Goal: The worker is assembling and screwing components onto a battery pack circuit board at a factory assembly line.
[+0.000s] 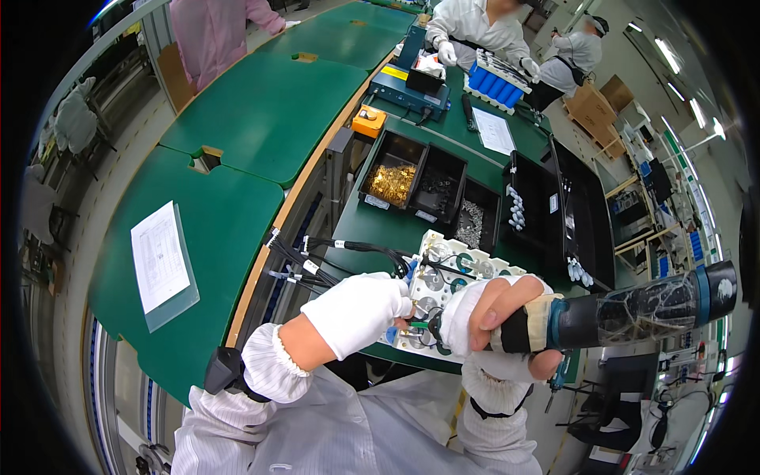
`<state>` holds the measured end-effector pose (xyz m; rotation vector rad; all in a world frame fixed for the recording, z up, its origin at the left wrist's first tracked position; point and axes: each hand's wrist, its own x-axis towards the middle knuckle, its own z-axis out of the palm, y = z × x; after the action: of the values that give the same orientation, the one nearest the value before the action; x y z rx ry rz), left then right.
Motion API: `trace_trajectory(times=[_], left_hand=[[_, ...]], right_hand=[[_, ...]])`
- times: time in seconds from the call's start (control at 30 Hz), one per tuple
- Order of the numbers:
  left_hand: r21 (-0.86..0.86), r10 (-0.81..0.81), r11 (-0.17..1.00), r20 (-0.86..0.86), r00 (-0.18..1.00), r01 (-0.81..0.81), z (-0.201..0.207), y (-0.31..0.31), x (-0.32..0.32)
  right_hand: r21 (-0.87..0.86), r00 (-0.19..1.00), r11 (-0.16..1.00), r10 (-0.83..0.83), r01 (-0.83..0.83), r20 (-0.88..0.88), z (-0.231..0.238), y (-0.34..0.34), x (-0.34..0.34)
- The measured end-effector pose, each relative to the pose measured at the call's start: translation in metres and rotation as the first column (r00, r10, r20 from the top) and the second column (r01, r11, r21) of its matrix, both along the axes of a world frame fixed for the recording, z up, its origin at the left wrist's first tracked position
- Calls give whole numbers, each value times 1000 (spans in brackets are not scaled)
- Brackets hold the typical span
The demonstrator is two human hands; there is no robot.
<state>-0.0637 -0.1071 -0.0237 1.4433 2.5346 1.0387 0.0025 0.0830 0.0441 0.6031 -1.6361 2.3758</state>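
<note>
In front of me a white battery module [431, 242] with round metal discs lies on the green bench, bundled black cables [360, 246] running off its left side. My right hand [495, 313], in a white glove with bare fingers showing, wraps round a dark power screwdriver [633, 313]. The tool lies nearly level, its front end pointing left over the module. My left hand [356, 313], also gloved, has its fingertips closed together at the module beside the tool's front end. What they pinch is too small to make out. Part of the module is hidden by both hands.
Beyond the module stand black bins of brass-coloured parts [390, 184], dark parts [437, 190] and silver screws [471, 222]. Larger black trays [582, 214] stand to the right. A co-worker [479, 24] handles a blue-celled module [495, 83] across the bench. Paper [161, 257] lies left.
</note>
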Motion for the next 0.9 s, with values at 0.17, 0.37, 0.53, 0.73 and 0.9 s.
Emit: trace_trajectory(times=[0.17,0.37,0.53,0.73,0.9], left_hand=[[-36,7,999,11,1000,-7,2,1,0],[-10,-1,1000,17,1000,1,2,2,1],[-6,17,1000,44,999,-17,10,-2,3],[-43,55,998,138,989,-50,11,-2,8],[-61,46,997,55,997,-43,5,-4,18]], right_hand=[[52,996,999,4,-9,94,0,-1,-3],[50,997,997,58,-61,55,-5,-4,-7],[201,991,970,127,-134,50,0,-10,-21],[234,998,971,30,-42,54,-4,-17,-17],[228,989,962,-145,147,-26,-10,-33,-1]])
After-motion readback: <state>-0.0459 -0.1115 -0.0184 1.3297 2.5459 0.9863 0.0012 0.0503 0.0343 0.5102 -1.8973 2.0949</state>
